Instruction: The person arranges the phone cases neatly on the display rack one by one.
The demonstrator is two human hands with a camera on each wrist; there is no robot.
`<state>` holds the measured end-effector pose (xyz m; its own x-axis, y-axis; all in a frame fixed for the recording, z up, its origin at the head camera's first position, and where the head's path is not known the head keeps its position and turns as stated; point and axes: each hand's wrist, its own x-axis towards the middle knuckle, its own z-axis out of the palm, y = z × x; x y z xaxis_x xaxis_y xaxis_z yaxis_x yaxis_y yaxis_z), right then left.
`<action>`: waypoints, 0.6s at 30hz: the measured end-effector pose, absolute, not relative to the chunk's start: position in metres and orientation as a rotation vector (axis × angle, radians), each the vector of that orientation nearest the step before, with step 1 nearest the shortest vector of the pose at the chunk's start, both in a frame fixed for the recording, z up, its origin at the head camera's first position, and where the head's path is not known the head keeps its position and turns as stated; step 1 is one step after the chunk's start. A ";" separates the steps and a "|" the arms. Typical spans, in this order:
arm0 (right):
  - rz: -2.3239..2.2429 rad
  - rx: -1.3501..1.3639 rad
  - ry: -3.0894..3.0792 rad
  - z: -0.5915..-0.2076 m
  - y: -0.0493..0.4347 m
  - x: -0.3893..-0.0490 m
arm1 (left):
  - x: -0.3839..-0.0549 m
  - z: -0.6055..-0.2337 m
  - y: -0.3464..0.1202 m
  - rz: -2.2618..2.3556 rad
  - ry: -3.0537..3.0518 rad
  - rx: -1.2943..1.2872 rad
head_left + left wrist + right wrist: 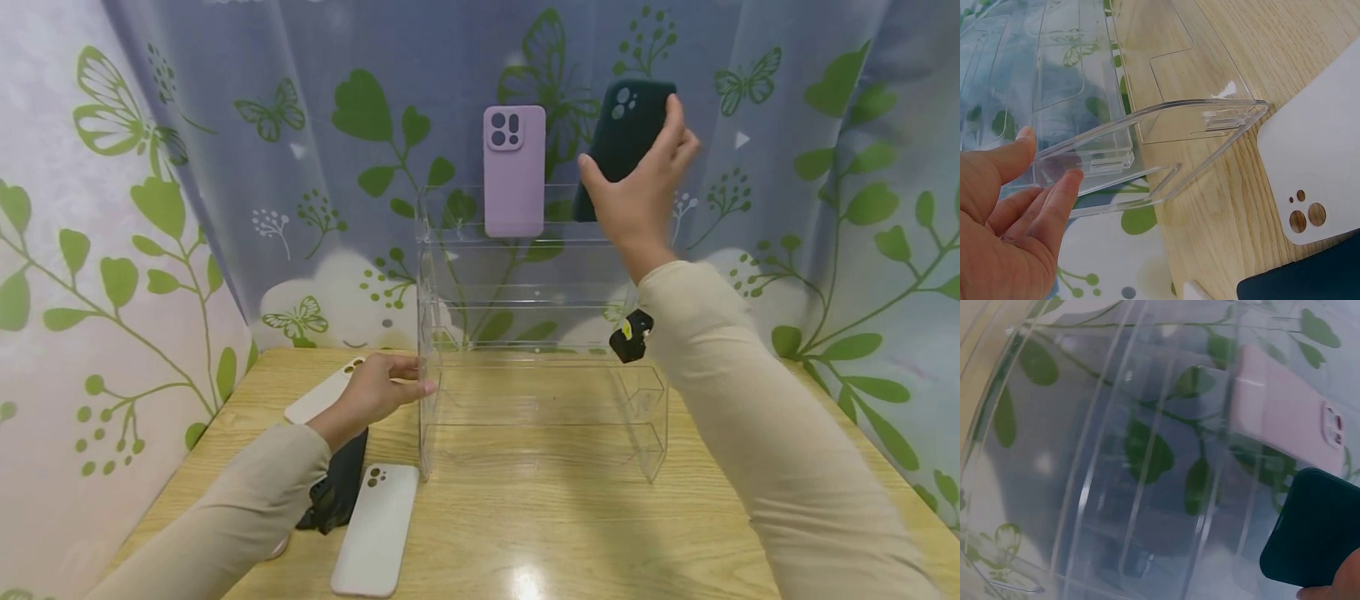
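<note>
My right hand [645,192] grips a dark green phone case [626,137] by its edges, tilted, above the right side of a clear acrylic display stand [536,292]. In the right wrist view the green case [1316,528] shows its lower end, with only fingertips of the hand in sight. A lilac phone case [514,183] stands upright on the stand's top tier, left of the green one. At the stand's left side panel, my left hand [375,390] pinches the edge between thumb and fingers. The left wrist view shows this hand [1016,212] around the clear panel [1166,106].
A white phone case [378,533] lies left of the stand on the wooden table [570,525]. Behind it are a dark case [348,471] and another white case [322,398], partly under the left arm. A patterned curtain [300,208] hangs behind the stand.
</note>
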<state>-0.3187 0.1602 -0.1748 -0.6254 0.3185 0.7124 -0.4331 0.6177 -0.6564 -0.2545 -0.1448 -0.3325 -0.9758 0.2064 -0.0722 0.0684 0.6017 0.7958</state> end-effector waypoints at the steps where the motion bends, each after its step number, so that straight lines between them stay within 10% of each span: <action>1: 1.070 0.094 -1.958 -0.176 0.158 -0.321 | -0.255 -0.333 -0.145 1.316 2.668 0.230; 18: 1.018 0.066 -1.964 -0.188 0.151 -0.341 | -0.257 -0.335 -0.146 1.332 2.663 0.227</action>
